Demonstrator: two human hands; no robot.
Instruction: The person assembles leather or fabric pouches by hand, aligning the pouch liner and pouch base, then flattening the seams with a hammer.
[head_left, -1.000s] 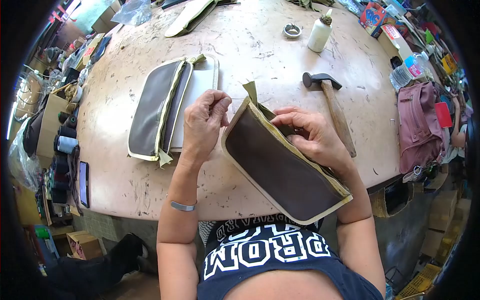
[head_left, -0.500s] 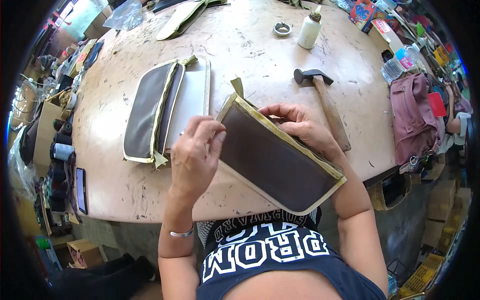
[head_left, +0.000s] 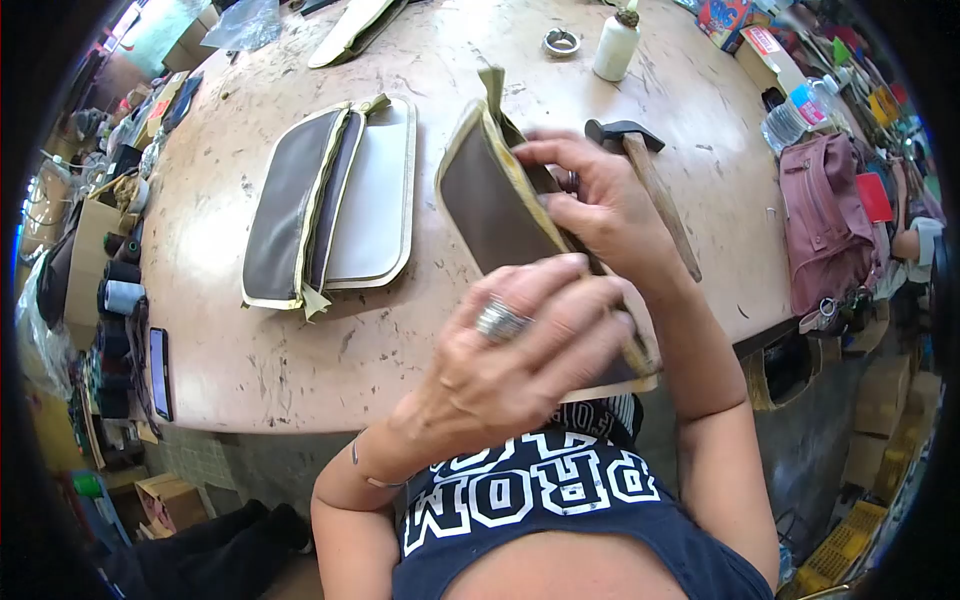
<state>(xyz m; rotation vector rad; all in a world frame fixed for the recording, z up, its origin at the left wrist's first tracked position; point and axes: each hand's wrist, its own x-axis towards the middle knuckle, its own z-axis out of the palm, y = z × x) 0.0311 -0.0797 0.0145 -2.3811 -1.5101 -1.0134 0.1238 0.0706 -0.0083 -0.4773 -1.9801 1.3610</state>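
Note:
A dark brown panel (head_left: 490,205) with a pale edge and a zipper strip along its top stands tilted in front of me. My right hand (head_left: 600,205) grips its zipper edge, fingers wrapped over the strip. Across the panel's lower part lies my left hand (head_left: 525,345), slightly blurred, fingers bent and close to the zipper edge; whether it holds anything is hidden. Left of them, a similar brown piece (head_left: 295,205) with a zipper rests on the table over a light grey panel (head_left: 375,205).
Right of my right hand lies a hammer (head_left: 655,190). A white bottle (head_left: 616,48) and a tape roll (head_left: 561,42) stand farther back. A phone (head_left: 160,373) is at the table's left edge, a pink bag (head_left: 830,220) at the right.
My left hand has moved right and down across the panel. The panel has turned steeper, and my right hand has risen slightly with it.

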